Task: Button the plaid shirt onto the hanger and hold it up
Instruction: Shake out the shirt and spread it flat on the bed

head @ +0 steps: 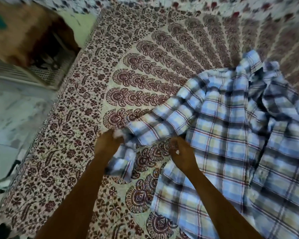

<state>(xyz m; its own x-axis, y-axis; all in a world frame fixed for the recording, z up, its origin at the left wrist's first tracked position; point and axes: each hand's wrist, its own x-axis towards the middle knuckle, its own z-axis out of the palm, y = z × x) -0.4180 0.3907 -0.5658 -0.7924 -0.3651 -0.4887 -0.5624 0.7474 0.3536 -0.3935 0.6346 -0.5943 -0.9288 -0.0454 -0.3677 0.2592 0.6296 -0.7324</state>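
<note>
The left hand (107, 141) pinches the cuff end of the plaid shirt (231, 135), its fingers curled into the cloth. The right hand (182, 152) is curled at the sleeve's lower edge; blur hides whether it grips. The shirt lies crumpled on the bed, over a printed bedspread (72, 135), sleeve stretched toward the hands. Pale floor (10, 121) lies beside the bed.

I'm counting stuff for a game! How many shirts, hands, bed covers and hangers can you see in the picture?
Plaid shirt: 1
Hands: 2, the left hand and the right hand, both gripping the shirt's sleeve
Patterned bed cover: 1
Hangers: 0 in view
Total: 4
</note>
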